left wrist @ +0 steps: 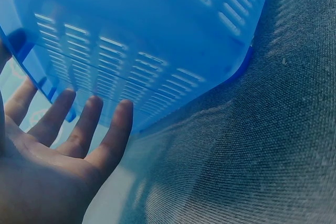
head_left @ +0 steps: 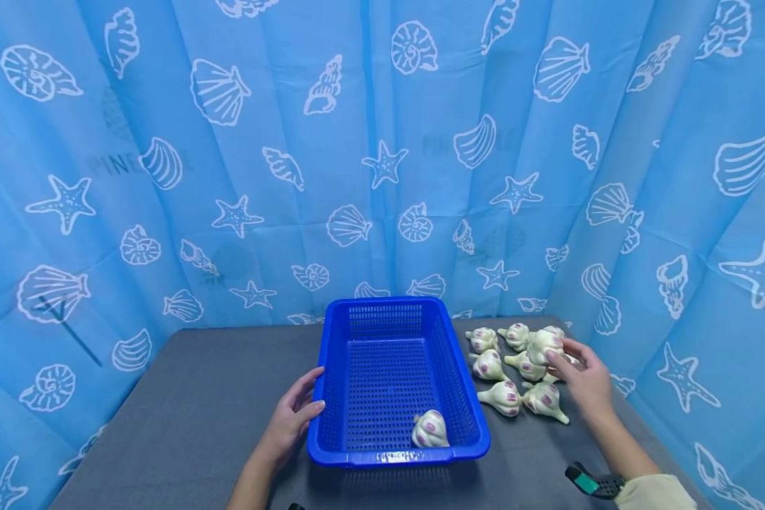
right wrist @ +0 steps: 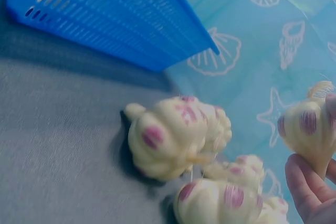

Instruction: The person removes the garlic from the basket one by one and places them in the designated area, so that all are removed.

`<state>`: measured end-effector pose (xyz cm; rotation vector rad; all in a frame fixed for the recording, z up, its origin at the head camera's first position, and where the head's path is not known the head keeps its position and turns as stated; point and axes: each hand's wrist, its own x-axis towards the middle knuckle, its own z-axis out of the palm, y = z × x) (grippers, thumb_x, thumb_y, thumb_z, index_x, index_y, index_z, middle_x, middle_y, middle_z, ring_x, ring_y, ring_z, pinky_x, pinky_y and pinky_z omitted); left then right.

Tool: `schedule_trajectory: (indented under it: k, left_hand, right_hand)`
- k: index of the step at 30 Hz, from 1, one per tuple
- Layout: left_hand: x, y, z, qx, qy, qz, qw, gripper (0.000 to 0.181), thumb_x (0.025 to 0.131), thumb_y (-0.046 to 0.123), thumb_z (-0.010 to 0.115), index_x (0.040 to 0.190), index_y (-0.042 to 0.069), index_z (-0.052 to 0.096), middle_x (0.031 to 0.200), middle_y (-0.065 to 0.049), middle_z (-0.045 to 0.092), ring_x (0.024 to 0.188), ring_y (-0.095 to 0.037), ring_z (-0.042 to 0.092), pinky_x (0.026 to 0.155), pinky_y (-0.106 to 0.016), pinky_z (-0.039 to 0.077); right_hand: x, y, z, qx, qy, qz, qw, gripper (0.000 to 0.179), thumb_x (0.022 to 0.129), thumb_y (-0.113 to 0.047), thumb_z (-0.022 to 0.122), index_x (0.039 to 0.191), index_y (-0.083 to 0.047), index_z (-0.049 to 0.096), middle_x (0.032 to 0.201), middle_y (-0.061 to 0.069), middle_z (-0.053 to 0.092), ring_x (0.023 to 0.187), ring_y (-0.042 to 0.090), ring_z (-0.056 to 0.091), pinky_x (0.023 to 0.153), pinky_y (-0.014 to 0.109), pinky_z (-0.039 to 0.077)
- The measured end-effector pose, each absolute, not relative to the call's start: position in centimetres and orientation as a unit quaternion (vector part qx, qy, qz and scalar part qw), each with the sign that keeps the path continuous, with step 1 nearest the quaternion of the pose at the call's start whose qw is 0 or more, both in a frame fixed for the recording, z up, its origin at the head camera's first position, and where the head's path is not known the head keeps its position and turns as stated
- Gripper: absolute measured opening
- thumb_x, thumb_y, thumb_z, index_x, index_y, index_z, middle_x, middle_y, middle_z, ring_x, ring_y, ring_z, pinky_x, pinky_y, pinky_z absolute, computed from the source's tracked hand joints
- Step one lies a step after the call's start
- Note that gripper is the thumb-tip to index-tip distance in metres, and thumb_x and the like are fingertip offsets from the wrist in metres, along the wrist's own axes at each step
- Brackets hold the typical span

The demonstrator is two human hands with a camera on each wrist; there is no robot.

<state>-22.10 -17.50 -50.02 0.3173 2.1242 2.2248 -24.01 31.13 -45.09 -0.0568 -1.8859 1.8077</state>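
A blue plastic basket stands on the grey table with one garlic bulb in its near right corner. My left hand is at the basket's left side, fingertips touching near the rim; in the left wrist view its fingers lie spread and fairly straight along the slotted outer wall. To the right of the basket, my right hand pinches a garlic bulb between thumb and fingers, held above the others. That same bulb shows purple patches in the right wrist view.
Several more garlic bulbs lie grouped on the grey table, right of the basket. A blue curtain with white shell prints hangs behind and along the sides. A black strap with a green patch is by the right wrist.
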Motion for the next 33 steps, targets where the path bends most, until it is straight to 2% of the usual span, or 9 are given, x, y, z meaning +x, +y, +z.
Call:
schedule_trajectory:
  k: [3, 12, 16, 23, 26, 30, 33]
  left_hand:
    - [-22.1, -17.5, -50.1, 0.105, 0.689, 0.717, 0.021, 0.055, 0.095, 0.018, 0.062, 0.146, 0.022, 0.042, 0.153, -0.014, 0.032, 0.135, -0.042, 0.036, 0.100, -0.060, 0.039]
    - [-21.9, -17.4, -50.1, 0.107, 0.693, 0.713, 0.014, 0.055, 0.095, 0.019, 0.062, 0.146, 0.024, 0.042, 0.152, -0.013, 0.034, 0.135, -0.041, 0.036, 0.100, -0.061, 0.038]
    - [-21.9, -17.4, -50.2, 0.104, 0.694, 0.712, 0.013, 0.055, 0.095, 0.019, 0.062, 0.145, 0.024, 0.043, 0.152, -0.013, 0.034, 0.135, -0.041, 0.037, 0.100, -0.062, 0.038]
    - [-21.9, -17.4, -50.3, 0.105, 0.697, 0.710, 0.009, 0.055, 0.094, 0.019, 0.063, 0.146, 0.025, 0.042, 0.153, -0.012, 0.034, 0.135, -0.041, 0.037, 0.100, -0.061, 0.038]
    - [-21.9, -17.4, -50.3, 0.106, 0.696, 0.710, 0.010, 0.055, 0.095, 0.019, 0.062, 0.146, 0.024, 0.042, 0.153, -0.013, 0.034, 0.135, -0.041, 0.036, 0.100, -0.062, 0.038]
    - [-21.9, -17.4, -50.2, 0.104, 0.697, 0.709, 0.010, 0.055, 0.094, 0.020, 0.063, 0.146, 0.025, 0.042, 0.153, -0.012, 0.033, 0.135, -0.041, 0.036, 0.100, -0.061, 0.038]
    - [-21.9, -17.4, -50.2, 0.103, 0.697, 0.710, 0.010, 0.055, 0.094, 0.020, 0.063, 0.146, 0.025, 0.042, 0.153, -0.012, 0.033, 0.135, -0.041, 0.036, 0.100, -0.061, 0.038]
  right_hand:
    - [-23.5, 31.7, -45.5, -0.046, -0.706, 0.657, 0.262, 0.035, 0.089, -0.012, 0.071, 0.118, 0.002, 0.057, 0.097, -0.012, 0.060, 0.072, -0.001, 0.064, 0.062, 0.019, 0.055]
    - [-21.6, 33.6, -46.6, -0.145, -0.752, 0.599, 0.233, 0.040, 0.092, -0.023, 0.068, 0.122, -0.002, 0.054, 0.094, -0.022, 0.054, 0.071, -0.005, 0.061, 0.063, 0.017, 0.054]
    - [-21.3, 34.2, -47.3, -0.177, -0.740, 0.604, 0.237, 0.036, 0.091, -0.022, 0.070, 0.118, -0.004, 0.056, 0.090, -0.021, 0.055, 0.067, -0.004, 0.062, 0.062, 0.021, 0.056]
    - [-20.8, 34.9, -48.1, -0.213, -0.714, 0.631, 0.217, 0.042, 0.090, -0.018, 0.070, 0.121, 0.003, 0.052, 0.082, -0.022, 0.054, 0.065, -0.003, 0.061, 0.062, 0.023, 0.057]
    - [-20.8, 35.2, -48.7, -0.228, -0.721, 0.623, 0.201, 0.049, 0.091, -0.020, 0.068, 0.128, 0.005, 0.048, 0.089, -0.015, 0.056, 0.066, -0.004, 0.060, 0.063, 0.024, 0.057]
    - [-20.7, 35.4, -49.2, -0.239, -0.737, 0.604, 0.188, 0.058, 0.092, -0.025, 0.067, 0.134, 0.008, 0.044, 0.109, 0.008, 0.057, 0.066, -0.005, 0.060, 0.064, 0.025, 0.057]
    - [-20.7, 35.5, -49.4, -0.244, -0.734, 0.607, 0.181, 0.059, 0.092, -0.025, 0.067, 0.134, 0.009, 0.044, 0.106, 0.008, 0.059, 0.065, -0.002, 0.061, 0.063, 0.026, 0.058]
